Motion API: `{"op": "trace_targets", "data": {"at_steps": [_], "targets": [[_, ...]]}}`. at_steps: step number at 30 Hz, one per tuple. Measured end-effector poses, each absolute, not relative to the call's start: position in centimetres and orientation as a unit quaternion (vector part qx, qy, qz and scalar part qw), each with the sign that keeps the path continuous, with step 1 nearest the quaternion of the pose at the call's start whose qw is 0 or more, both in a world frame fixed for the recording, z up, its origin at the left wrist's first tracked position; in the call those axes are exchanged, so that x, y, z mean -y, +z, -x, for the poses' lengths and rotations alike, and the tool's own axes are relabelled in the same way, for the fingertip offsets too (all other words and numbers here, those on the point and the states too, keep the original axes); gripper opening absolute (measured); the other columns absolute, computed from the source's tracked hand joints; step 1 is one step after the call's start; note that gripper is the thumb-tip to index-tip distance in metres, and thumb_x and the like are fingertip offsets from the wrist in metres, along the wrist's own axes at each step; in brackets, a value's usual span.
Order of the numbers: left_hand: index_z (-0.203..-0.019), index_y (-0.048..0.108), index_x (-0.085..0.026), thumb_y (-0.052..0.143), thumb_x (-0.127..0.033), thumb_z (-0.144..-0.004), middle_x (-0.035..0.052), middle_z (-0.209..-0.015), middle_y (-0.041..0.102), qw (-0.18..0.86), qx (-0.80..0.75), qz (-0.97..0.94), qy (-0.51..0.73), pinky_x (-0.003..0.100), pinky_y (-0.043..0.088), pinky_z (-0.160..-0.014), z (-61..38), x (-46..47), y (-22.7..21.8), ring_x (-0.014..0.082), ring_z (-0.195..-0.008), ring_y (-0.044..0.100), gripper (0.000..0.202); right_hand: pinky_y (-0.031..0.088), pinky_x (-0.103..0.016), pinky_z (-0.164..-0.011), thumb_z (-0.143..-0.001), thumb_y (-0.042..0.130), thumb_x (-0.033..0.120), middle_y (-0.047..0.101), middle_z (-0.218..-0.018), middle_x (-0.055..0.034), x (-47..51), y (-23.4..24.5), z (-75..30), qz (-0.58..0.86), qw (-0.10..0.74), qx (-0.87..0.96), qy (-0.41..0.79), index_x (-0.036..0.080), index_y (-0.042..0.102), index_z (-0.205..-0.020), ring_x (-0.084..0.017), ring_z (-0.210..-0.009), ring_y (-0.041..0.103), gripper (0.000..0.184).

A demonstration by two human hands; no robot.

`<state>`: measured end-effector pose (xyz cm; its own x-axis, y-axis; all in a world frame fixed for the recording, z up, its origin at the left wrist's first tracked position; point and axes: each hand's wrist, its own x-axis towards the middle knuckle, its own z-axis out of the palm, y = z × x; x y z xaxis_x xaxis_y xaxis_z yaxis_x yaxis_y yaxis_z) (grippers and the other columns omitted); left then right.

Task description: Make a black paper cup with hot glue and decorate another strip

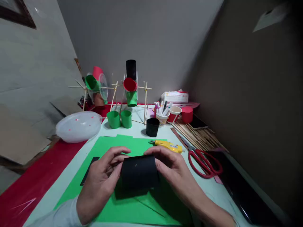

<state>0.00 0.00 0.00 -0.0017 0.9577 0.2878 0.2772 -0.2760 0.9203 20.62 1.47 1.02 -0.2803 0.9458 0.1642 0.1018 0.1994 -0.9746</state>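
A curved piece of black paper (139,173), bent like a wide tube, is held between my two hands just above a green sheet (109,211). My left hand (103,179) grips its left end with thumb and fingers. At the opposite end my right hand (171,168) closes on it, fingers over the upper edge and thumb at the side. Beyond my right fingers lies a yellow glue gun (167,145). Partly behind my left hand, a black strip (88,170) rests on the green sheet.
Red-handled scissors (204,162) lie at right beside wooden sticks (199,135). Behind the sheet stand a black cup (152,127), two green cups (113,119) and a cup of markers (162,118). A stick frame (146,101) holds coloured paper tubes. A clear plastic bowl (79,126) sits at left.
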Motion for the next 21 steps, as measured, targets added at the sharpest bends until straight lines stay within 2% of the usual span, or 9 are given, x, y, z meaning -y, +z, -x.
{"op": "trace_targets", "data": {"at_steps": [4,9,14,16,18,21], "targets": [[-0.101,0.069,-0.022,0.058,-0.022,-0.087,-0.0004,-0.083,0.077,0.359,-0.484,-0.625,0.496,0.008,0.053,-0.066,-0.2,-0.1,0.2,0.0093,-0.074,0.074,0.018,0.047,-0.022,-0.065,-0.087,0.059,0.023,0.071,-0.079,-0.0009,-1.7,0.6,-20.4,0.404,0.468,0.660,0.427,0.021,0.074,-0.088,-0.015,-0.074,0.064,0.016],[-0.087,0.075,-0.024,0.062,-0.021,-0.083,-0.0025,-0.077,0.076,0.389,-0.469,-0.614,0.501,0.009,0.053,-0.062,-0.2,-0.3,0.5,0.0102,-0.068,0.073,0.014,0.048,-0.022,-0.068,-0.089,0.059,0.021,0.072,-0.076,-0.0015,-1.5,0.5,-20.3,0.402,0.484,0.700,0.338,0.020,0.075,-0.083,-0.015,-0.072,0.066,0.017],[-0.080,0.078,-0.024,0.067,-0.021,-0.080,-0.0026,-0.074,0.076,0.413,-0.470,-0.589,0.512,0.010,0.053,-0.062,-0.2,-0.3,0.6,0.0108,-0.066,0.071,0.011,0.050,-0.019,-0.066,-0.090,0.057,0.017,0.075,-0.076,-0.0003,-1.3,0.6,-20.1,0.396,0.477,0.719,0.315,0.020,0.075,-0.086,-0.013,-0.070,0.069,0.019],[-0.084,0.077,-0.024,0.069,-0.025,-0.082,-0.0010,-0.080,0.078,0.451,-0.465,-0.566,0.511,0.011,0.054,-0.066,-0.1,-0.2,0.4,0.0119,-0.073,0.072,0.009,0.051,-0.018,-0.066,-0.090,0.057,0.018,0.076,-0.076,0.0000,-1.3,0.5,-20.0,0.396,0.482,0.719,0.307,0.020,0.076,-0.086,-0.013,-0.070,0.070,0.020],[-0.099,0.074,-0.023,0.069,-0.031,-0.086,0.0019,-0.091,0.078,0.520,-0.445,-0.531,0.500,0.013,0.055,-0.073,-0.1,-0.1,0.2,0.0145,-0.084,0.073,0.016,0.052,-0.019,-0.065,-0.089,0.057,0.018,0.077,-0.076,-0.0003,-1.3,0.3,-20.0,0.409,0.496,0.710,0.288,0.021,0.077,-0.086,-0.014,-0.070,0.071,0.020],[-0.119,0.060,-0.021,0.067,-0.038,-0.089,0.0050,-0.092,0.076,0.642,-0.383,-0.461,0.478,0.022,0.059,-0.069,-0.3,0.0,-0.3,0.0179,-0.079,0.073,0.035,0.053,-0.021,-0.064,-0.087,0.058,0.019,0.079,-0.077,-0.0006,-1.5,-0.2,-20.2,0.438,0.526,0.684,0.252,0.021,0.078,-0.087,-0.015,-0.067,0.072,0.020]]}}
